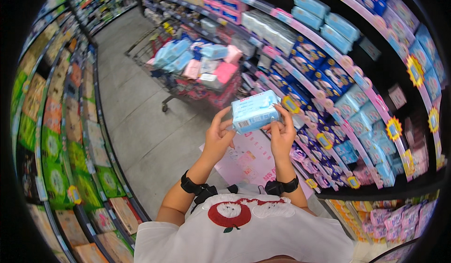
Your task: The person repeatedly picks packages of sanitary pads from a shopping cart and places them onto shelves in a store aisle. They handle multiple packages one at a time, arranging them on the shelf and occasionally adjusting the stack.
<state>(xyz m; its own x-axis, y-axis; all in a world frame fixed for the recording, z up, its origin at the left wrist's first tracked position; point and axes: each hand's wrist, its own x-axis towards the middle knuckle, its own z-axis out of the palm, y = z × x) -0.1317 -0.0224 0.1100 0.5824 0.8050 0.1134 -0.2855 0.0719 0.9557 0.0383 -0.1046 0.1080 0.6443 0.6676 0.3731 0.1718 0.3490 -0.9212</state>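
Both hands hold up a light blue soft plastic package (255, 111) in front of my chest, a barcode on the side facing me. My left hand (221, 132) grips its left end, and my right hand (282, 125) grips its right end with the thumb on the near side. Black straps circle both wrists. Beyond the package stands a shopping cart (141, 56) heaped with blue, pink and white packages (208, 60).
Shelves of blue, pink and dark blue packages (310, 62) curve along the right. Another shelf row with green and brown packs (53, 146) runs along the left. A pink printed floor mat (246, 157) lies on the grey tiled floor (141, 129) below my hands.
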